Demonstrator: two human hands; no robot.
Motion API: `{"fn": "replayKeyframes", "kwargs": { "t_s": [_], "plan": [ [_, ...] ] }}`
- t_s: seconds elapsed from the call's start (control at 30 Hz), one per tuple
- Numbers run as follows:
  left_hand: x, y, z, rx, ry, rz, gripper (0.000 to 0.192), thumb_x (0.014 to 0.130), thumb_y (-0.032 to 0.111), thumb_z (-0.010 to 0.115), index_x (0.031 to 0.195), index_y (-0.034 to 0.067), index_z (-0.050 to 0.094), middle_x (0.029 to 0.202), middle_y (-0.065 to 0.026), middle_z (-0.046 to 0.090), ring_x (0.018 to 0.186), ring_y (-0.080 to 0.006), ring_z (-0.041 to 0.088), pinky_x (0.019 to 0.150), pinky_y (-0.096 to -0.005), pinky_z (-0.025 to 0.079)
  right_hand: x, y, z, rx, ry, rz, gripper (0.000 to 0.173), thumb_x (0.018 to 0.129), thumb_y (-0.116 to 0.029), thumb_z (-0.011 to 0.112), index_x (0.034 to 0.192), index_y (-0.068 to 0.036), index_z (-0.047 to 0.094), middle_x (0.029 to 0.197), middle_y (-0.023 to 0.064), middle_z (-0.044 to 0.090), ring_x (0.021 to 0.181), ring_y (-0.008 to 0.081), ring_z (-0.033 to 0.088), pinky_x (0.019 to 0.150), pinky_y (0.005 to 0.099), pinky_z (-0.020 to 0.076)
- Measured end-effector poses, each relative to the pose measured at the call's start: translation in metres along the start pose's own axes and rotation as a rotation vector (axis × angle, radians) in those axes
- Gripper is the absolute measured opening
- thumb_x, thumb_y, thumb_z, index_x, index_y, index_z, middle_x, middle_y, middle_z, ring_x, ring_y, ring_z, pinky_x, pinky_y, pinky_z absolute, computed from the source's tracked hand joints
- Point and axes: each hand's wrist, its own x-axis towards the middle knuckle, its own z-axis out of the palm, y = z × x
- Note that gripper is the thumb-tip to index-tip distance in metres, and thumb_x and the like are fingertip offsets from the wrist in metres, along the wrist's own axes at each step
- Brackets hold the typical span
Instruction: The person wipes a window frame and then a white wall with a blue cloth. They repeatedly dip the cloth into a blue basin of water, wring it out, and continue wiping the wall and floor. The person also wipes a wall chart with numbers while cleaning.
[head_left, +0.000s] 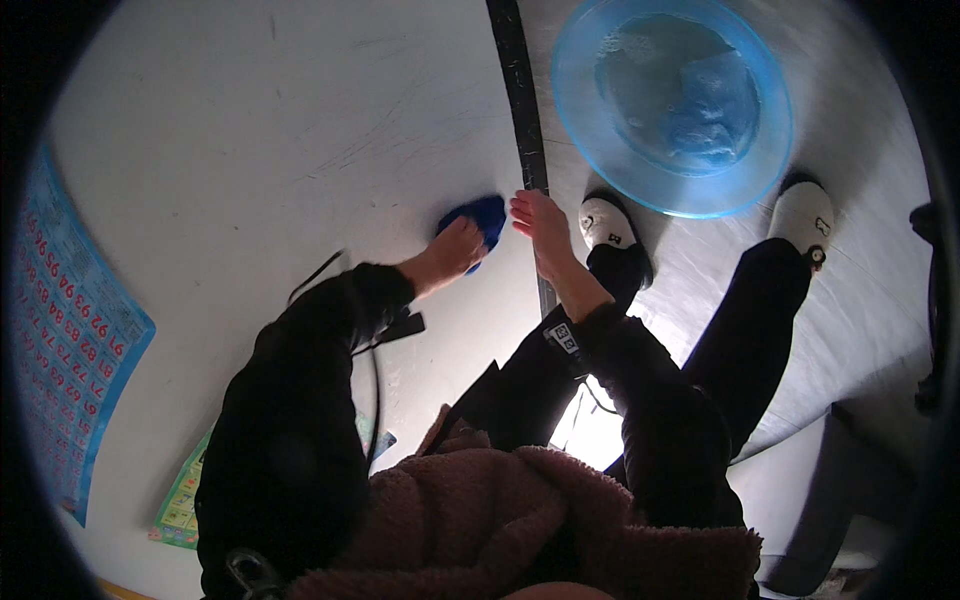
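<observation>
My left hand (451, 251) presses a dark blue cloth (491, 216) against the scuffed white wall (360, 150), above the black baseboard (523, 97). The cloth shows around the fingertips and is partly covered by the hand. My right hand (544, 229) is bare and stretched out just right of the cloth, in front of the baseboard in this view. Its fingers are extended and hold nothing; a small gap parts it from the cloth.
On the floor stands a translucent blue basin (776, 142) of water with a bluish cloth-like item (709, 109) in it. My white slippers (802, 214) are close by. A blue-edged number chart (82, 337) and a green poster (180, 502) hang on the wall.
</observation>
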Motion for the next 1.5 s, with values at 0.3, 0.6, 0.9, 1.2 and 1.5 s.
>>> {"fn": "replayKeyframes", "kwargs": {
  "t_s": [0.3, 0.6, 0.9, 1.2, 1.5],
  "plan": [
    [0.111, -0.229, -0.143, 0.468, 0.534, -0.38, 0.015, 0.087, 0.018, 0.053, 0.075, 0.012, 0.06, 0.078, -0.0093, 0.057, 0.081, -0.0272, 0.057, 0.071, -0.0451, 0.045, 0.024, -0.029, -0.011, 0.093, -0.045, -0.135, 0.041, 0.102, -0.034, 0.042, 0.12, -0.002, 0.059, 0.113, 0.0116, 0.066, 0.102, 0.0214, 0.063, 0.091, 0.0361, 0.05],
    [-0.056, 0.04, 0.002, -0.106, 0.047, -0.042, 0.009, 0.087, 0.016, 0.06, 0.084, 0.012, 0.067, 0.086, -0.0097, 0.061, 0.088, -0.0277, 0.059, 0.08, -0.0435, 0.046, 0.002, 0.008, 0.004, 0.001, -0.064, 0.037, 0.04, 0.099, -0.035, 0.047, 0.117, -0.002, 0.061, 0.109, 0.011, 0.067, 0.1, 0.0199, 0.064, 0.09, 0.0353, 0.0499],
    [0.041, -0.194, -0.148, 0.116, 0.487, -0.433, 0.009, 0.09, 0.013, 0.064, 0.098, 0.012, 0.066, 0.092, -0.0082, 0.067, 0.085, -0.026, 0.064, 0.075, -0.0379, 0.053, 0.018, -0.039, 0.008, -0.006, -0.131, -0.069, 0.045, 0.101, -0.037, 0.043, 0.124, -0.001, 0.056, 0.115, 0.0119, 0.065, 0.104, 0.0196, 0.061, 0.093, 0.0338, 0.0482],
    [-0.045, -0.013, -0.033, -0.097, 0.171, -0.121, 0.007, 0.091, 0.016, 0.058, 0.088, 0.012, 0.064, 0.093, -0.0081, 0.062, 0.092, -0.0258, 0.058, 0.084, -0.043, 0.047, 0.016, -0.006, 0.002, 0.074, -0.048, -0.006, 0.038, 0.1, -0.035, 0.048, 0.114, -0.002, 0.061, 0.104, 0.0107, 0.068, 0.092, 0.0192, 0.065, 0.083, 0.0331, 0.0516],
    [-0.009, -0.177, -0.163, 0.104, 0.684, -0.217, 0.007, 0.093, 0.014, 0.059, 0.097, 0.011, 0.064, 0.089, -0.0089, 0.065, 0.087, -0.0243, 0.061, 0.076, -0.0397, 0.049, -0.051, -0.056, 0.004, 0.062, -0.089, -0.108, 0.04, 0.102, -0.033, 0.044, 0.122, 0.0, 0.058, 0.109, 0.0114, 0.067, 0.101, 0.0202, 0.063, 0.092, 0.0344, 0.0495]
  ]
}}
